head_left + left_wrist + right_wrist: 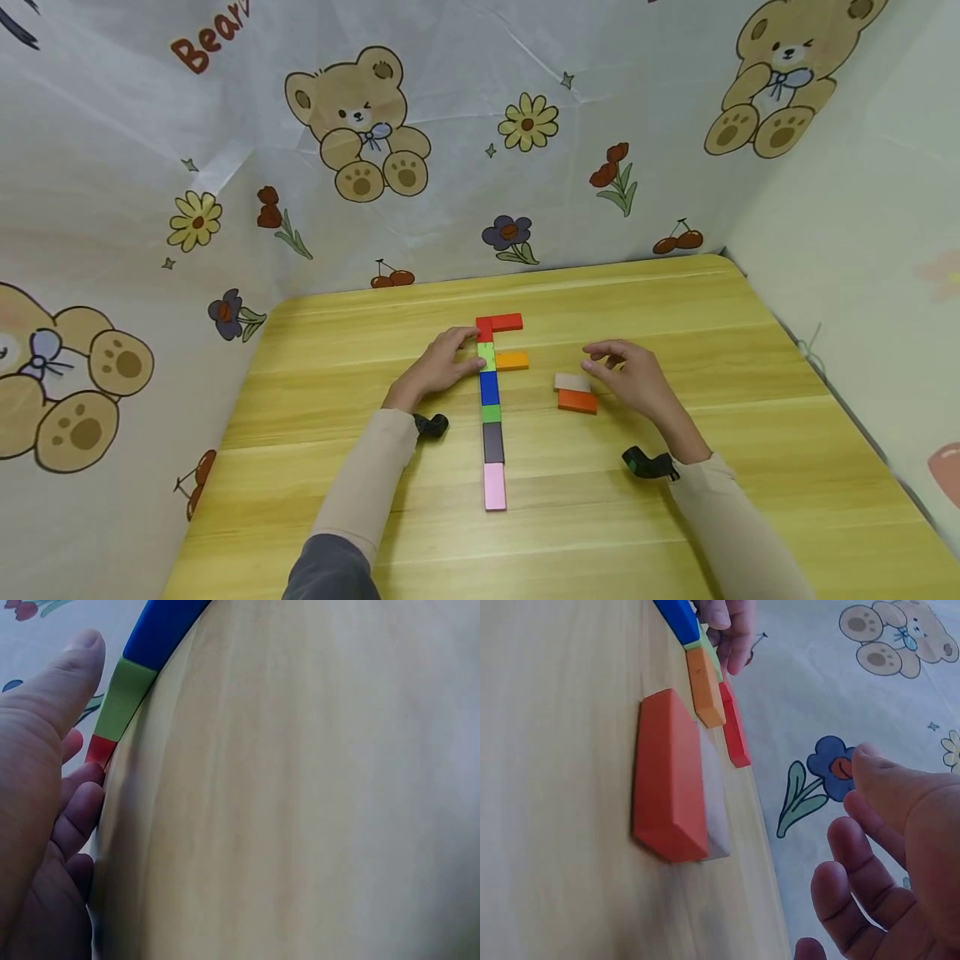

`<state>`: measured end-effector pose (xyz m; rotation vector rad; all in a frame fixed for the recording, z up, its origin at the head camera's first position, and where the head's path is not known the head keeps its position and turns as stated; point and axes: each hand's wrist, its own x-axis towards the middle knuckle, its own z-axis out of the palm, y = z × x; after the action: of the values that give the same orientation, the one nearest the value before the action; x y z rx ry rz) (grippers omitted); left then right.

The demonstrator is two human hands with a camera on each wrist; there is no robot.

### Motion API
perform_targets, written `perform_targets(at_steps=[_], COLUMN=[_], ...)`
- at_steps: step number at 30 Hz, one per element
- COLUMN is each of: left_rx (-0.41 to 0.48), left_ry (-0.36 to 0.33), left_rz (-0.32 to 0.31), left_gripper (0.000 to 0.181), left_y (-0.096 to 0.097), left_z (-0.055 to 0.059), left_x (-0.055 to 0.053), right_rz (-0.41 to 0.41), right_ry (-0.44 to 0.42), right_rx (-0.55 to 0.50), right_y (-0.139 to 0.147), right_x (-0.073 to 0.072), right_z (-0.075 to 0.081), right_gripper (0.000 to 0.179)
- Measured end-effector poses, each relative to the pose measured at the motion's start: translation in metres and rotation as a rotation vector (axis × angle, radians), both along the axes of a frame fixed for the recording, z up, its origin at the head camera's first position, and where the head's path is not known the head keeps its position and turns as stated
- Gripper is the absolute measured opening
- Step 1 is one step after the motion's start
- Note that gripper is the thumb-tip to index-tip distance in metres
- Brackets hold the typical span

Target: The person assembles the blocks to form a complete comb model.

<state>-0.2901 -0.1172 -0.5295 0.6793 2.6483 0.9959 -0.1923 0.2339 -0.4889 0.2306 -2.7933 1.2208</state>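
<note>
My left hand (441,360) lies along the left side of a column of coloured blocks. Its index finger touches the upright red block (485,331) and its thumb is at the light green block (487,357). A second red block (507,322) and a yellow-orange block (512,361) stick out rightward from the column. My right hand (632,375) hovers to the right with loosely bent fingers and holds nothing. Nearest to it are a pale beige block (572,382) and an orange-red block (667,780), lying side by side.
Below the green one, the column continues with a blue block (489,388), a small green block (491,413), a dark grey block (493,442) and a pink block (495,487). A printed cloth (450,150) hangs behind the wooden table (337,500).
</note>
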Motion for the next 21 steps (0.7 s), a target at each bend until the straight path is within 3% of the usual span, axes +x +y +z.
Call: perform_targets(at_steps=[10,21], left_rx=[0.006,0.010], left_ry=[-0.012,-0.022], left_rz=[0.020,0.034], left_gripper=[0.067,0.067], left_y=[0.002,0.002], left_z=[0.001,0.000], left_x=[-0.002,-0.001], right_rz=[-0.045,-0.089], right_ry=[-0.132,-0.246], right_rx=[-0.079,-0.008], right_y=[0.005,0.002], right_x=[0.026,0.044], right_z=[-0.019,-0.028], right_gripper=[0.042,0.051])
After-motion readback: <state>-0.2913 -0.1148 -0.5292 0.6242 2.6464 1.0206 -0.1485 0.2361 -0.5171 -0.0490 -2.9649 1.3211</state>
